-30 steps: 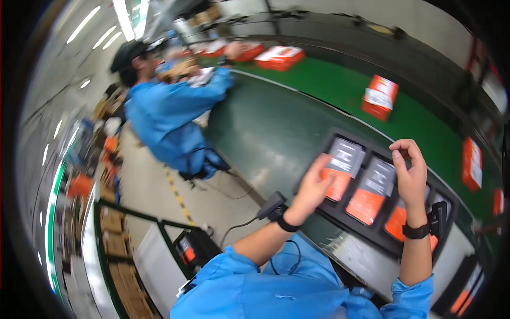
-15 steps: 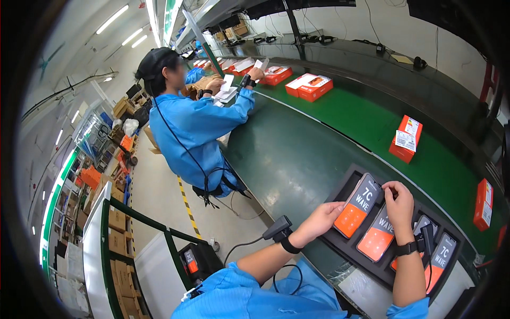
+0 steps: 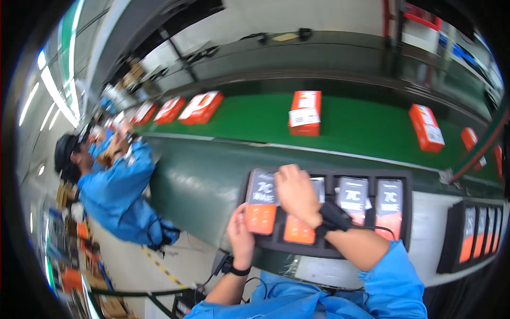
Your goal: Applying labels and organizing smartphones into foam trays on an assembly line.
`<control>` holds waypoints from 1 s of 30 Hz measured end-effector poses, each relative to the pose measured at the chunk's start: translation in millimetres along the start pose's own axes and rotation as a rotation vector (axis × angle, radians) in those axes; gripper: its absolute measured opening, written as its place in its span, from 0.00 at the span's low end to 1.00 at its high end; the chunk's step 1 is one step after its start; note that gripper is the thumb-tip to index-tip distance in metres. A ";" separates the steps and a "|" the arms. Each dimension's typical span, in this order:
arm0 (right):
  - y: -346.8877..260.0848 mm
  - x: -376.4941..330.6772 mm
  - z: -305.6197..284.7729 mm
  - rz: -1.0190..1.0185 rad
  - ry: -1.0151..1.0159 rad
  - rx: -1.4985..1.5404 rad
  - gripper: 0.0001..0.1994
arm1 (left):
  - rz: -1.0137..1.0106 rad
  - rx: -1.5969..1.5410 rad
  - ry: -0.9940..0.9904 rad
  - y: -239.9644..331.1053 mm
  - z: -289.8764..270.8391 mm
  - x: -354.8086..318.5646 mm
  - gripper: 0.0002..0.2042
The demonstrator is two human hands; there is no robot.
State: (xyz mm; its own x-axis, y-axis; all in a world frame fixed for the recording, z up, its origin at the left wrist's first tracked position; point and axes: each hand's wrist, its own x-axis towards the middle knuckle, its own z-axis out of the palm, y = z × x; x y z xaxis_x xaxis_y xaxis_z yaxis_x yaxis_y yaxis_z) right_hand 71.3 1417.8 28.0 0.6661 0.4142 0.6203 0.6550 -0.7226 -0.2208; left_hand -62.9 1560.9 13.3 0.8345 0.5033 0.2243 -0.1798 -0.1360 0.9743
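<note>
A smartphone (image 3: 261,215) with a grey and orange front lies at the left end of a black foam tray (image 3: 332,251). My left hand (image 3: 241,236) grips its lower left edge, fingers closed against the side. Over its upper right edge bends my right hand (image 3: 296,194), fingers curled; what they hold, if anything, is hidden and slightly blurred. Beneath that hand sits a second smartphone (image 3: 299,229), partly covered. Two more, a third smartphone (image 3: 353,194) and a fourth smartphone (image 3: 389,204), rest in slots to the right, beside my right wrist.
Beyond the tray runs a green conveyor belt (image 3: 255,114) carrying several orange boxes (image 3: 305,119). At right stands another black tray (image 3: 451,239) with several phones upright. A co-worker in blue (image 3: 114,186) works at the left along the dark green bench (image 3: 186,181).
My view has swung to the right, bringing in the second tray. My right hand has moved down over the leftmost phone's right side; my left hand stays at its left edge.
</note>
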 end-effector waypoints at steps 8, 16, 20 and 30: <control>5.1 18.5 37.7 0.236 -0.033 0.097 0.10 | 0.096 0.133 0.056 20.0 12.2 2.1 0.18; 65.3 15.8 0.8 0.213 -0.029 0.057 0.09 | 0.314 0.511 0.033 65.8 73.2 1.3 0.20; 22.7 9.2 -43.6 0.168 -0.069 0.143 0.09 | 0.350 0.756 0.081 84.9 71.3 -10.3 0.21; 51.0 30.5 -96.2 -0.291 -0.157 -0.026 0.15 | 0.215 0.639 0.418 73.7 74.2 -6.8 0.13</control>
State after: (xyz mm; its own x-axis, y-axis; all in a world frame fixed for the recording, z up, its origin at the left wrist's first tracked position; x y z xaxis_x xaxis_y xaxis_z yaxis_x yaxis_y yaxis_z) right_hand 90.7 1340.3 108.0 0.5005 0.6843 0.5303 0.8180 -0.5744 -0.0307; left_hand -43.1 1484.1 81.9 0.5275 0.6719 0.5199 0.1244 -0.6665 0.7351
